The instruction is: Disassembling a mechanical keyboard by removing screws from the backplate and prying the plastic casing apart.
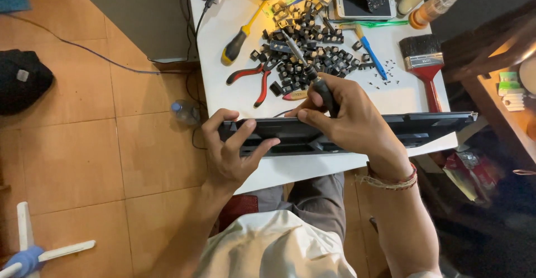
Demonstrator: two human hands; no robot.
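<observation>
White tabletop (402, 96) bears a long black keyboard frame (391, 126), left hand (231, 144) gripping it, right hand (349, 116) clamped on a screwdriver (312, 77).

The person wore a cream shirt (279, 244) and grey trousers (315, 200); bare forearms, a red-and-white thread band (391, 180) (frayed) circled the right wrist.

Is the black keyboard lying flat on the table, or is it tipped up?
Tipped up: the keyboard stands on its long edge, gripped by the left hand.

Right hand (349, 116) hides the screwdriver (312, 77) tip and the keyboard (424, 127) middle; phone (365, 1) is cut off up top.
</observation>
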